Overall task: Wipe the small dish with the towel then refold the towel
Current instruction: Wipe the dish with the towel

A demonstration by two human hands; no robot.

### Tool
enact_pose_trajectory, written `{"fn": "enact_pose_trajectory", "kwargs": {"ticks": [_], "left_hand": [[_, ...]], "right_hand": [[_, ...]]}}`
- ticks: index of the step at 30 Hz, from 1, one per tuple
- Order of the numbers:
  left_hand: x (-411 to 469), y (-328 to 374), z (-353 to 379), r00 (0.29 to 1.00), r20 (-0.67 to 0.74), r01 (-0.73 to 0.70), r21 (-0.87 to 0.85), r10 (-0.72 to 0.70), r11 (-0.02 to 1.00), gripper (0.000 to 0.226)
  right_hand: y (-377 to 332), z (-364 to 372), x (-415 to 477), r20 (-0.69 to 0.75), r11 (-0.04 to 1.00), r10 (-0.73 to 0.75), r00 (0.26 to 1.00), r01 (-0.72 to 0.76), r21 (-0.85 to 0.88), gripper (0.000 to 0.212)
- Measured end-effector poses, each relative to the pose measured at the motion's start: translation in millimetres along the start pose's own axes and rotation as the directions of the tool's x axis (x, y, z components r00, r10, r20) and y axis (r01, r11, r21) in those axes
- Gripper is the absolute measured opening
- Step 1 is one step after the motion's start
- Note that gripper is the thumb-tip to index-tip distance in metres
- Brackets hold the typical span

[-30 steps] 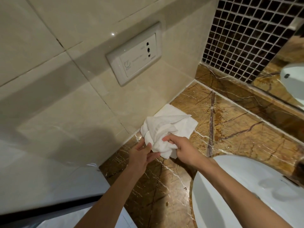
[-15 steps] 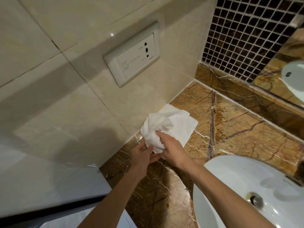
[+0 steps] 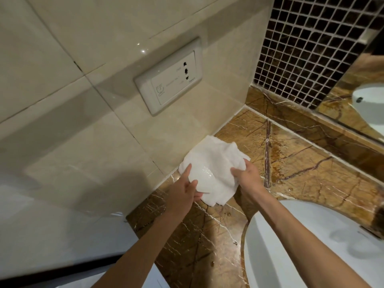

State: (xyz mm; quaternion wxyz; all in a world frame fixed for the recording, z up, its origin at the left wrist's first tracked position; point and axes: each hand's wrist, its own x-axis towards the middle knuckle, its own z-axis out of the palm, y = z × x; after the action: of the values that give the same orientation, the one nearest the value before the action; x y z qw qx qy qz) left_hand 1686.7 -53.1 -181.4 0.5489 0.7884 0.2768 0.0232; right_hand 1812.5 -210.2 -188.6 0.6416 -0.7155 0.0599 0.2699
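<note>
Head view: dish gripped by left hand, towel bunched in right hand; wiping judged underway, refolding not yet done.

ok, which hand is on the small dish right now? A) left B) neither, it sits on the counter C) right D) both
A: the left hand has its grip on the small dish, thumb on the glossy surface, while the right hand only bunches the towel beside it.
</note>
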Motion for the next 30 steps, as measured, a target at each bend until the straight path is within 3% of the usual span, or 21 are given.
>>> {"fn": "enact_pose_trajectory", "kwargs": {"ticks": [5, 7, 11, 16, 19, 22, 24, 27, 30], "left_hand": [[3.6, -7.5, -15.0, 0.967, 0.233, -0.172, 0.277, 0.107, 0.946, 0.053], [5.9, -14.8, -21.6, 0.938, 0.294, -0.291, 0.376, 0.184, 0.88, 0.052], [14.8, -17.5, -31.7, 0.872, 0.285, -0.488, 0.573, 0.398, 0.659, 0.028], [34.3, -8.5, -26.4, 0.636, 0.264, -0.652, 0.687, 0.725, 0.32, 0.043], [38.0, -3.3, -22.5, 0.6, 0.367, -0.692, 0.683, 0.711, 0.232, 0.046], [33.6, 0.1, -19.1, 0.566, 0.456, -0.737, 0.653, 0.687, 0.173, 0.024], [30.7, 3.6, -19.1, 0.57, 0.448, -0.763, 0.6, 0.689, 0.242, 0.014], [21.9, 8.0, -18.0, 0.704, 0.366, -0.694, 0.537, 0.609, 0.479, 0.015], [15.0, 13.2, -16.0, 0.85, 0.24, -0.525, 0.465, 0.469, 0.713, 0.017]], "right_hand": [[17.8, 3.5, -13.2, 0.123, 0.965, 0.074, 0.99, -0.102, 0.243, 0.039], [23.7, 4.0, -17.0, 0.094, 0.975, 0.036, 0.995, -0.056, 0.217, 0.047], [38.6, 5.8, -23.7, 0.017, 0.995, 0.018, 1.0, -0.02, 0.095, 0.054], [37.8, 10.2, -21.0, -0.048, 0.989, 0.059, 0.997, -0.052, 0.136, 0.026], [35.3, 13.3, -18.4, -0.062, 0.98, 0.097, 0.993, -0.085, 0.181, 0.014], [33.9, 16.6, -22.0, -0.021, 0.97, 0.1, 0.995, -0.092, 0.227, 0.018], [32.3, 16.8, -23.4, 0.004, 0.957, 0.091, 0.996, -0.088, 0.276, 0.02], [29.9, 16.2, -24.0, 0.04, 0.935, 0.096, 0.995, -0.104, 0.339, 0.019], [28.5, 17.7, -24.3, 0.028, 0.954, 0.089, 0.996, -0.093, 0.285, 0.015]]}}
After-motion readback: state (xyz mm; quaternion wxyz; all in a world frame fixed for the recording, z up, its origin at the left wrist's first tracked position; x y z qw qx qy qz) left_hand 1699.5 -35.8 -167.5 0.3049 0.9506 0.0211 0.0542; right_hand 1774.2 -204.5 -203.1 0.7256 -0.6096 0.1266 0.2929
